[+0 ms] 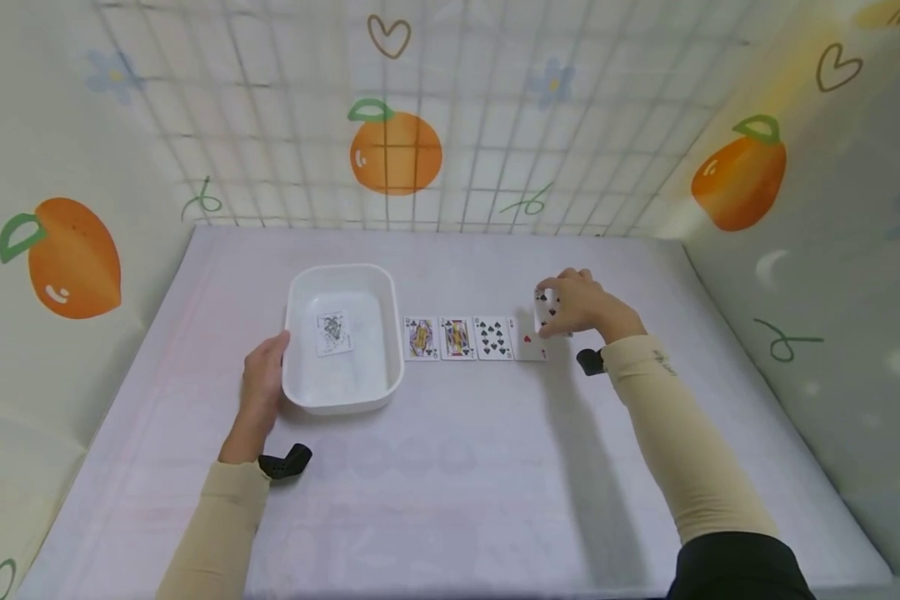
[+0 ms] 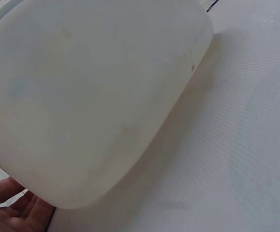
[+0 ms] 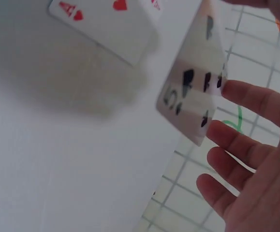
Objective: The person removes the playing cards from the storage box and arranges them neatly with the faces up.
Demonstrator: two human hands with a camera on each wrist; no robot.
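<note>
A right hand (image 1: 581, 302) pinches a black-suited card (image 1: 545, 308) right of frame center, above the ace of hearts (image 1: 531, 340) ending a four-card row, while the left hand (image 1: 264, 382) rests relaxed fingers against a white tub (image 1: 342, 398) holding one card (image 1: 333, 333).

White tub (image 1: 341, 392): smooth plastic, faint sheen. Desk (image 1: 450, 483) cover: matt woven cloth, fine texture. Playing cards (image 1: 457, 338): glossy coated paper. Lifted card (image 3: 193, 96) slick, reflective. Sleeves (image 1: 682, 433): soft matt knit fabric.
</note>
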